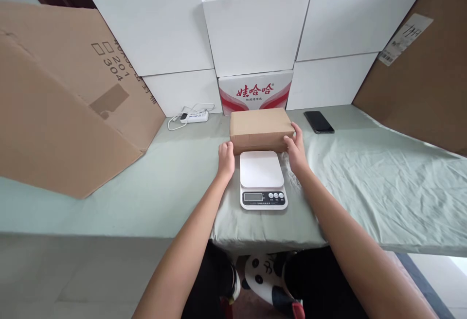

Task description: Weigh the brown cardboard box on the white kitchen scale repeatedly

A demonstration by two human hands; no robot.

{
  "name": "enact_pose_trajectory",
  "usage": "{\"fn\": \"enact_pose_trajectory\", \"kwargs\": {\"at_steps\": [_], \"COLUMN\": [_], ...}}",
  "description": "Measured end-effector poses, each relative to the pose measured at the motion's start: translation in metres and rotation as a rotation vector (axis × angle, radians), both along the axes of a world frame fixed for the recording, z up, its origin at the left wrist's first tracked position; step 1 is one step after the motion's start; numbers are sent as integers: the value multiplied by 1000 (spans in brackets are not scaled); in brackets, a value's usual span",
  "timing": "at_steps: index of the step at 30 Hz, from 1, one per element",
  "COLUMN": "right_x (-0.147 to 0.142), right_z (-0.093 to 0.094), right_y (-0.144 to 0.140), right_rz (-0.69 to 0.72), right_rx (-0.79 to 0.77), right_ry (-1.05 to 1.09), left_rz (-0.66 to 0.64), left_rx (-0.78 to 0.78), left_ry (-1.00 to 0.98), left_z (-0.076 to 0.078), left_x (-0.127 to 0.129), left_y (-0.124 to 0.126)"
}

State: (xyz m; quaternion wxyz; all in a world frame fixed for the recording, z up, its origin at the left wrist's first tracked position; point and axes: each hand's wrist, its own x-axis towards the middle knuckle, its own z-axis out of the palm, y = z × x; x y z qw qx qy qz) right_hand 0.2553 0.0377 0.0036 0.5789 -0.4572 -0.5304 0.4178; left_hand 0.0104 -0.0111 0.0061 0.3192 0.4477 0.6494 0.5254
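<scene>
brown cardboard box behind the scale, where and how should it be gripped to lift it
Grip the brown cardboard box by its two short ends, one hand from each side. It lies flat and wide, too broad for one hand. The left hand and right hand already sit at those ends, and the scale blocks a front approach.

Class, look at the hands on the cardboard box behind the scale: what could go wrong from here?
1. The box is wider than the scale; set on it, it might overhang and tip.
2. The left hand and right hand touch only its ends, so it could slip.
</scene>
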Motion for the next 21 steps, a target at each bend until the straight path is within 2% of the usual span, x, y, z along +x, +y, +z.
{"fn": "enact_pose_trajectory", "kwargs": {"at_steps": [3, 9, 21], "right_x": [0, 0, -11], "right_z": [-5, -8, 2], "right_y": [2, 4, -4], "right_rz": [13, 42, 11], "right_rx": [23, 84, 9], "right_ry": [-11, -35, 3], "left_rz": [-26, -183, -197], "left_rx": [57, 178, 192], "left_ry": [-64, -168, -255], "left_z": [2, 2, -7], "left_x": [2, 9, 9], "left_y": [0, 1, 7]}}
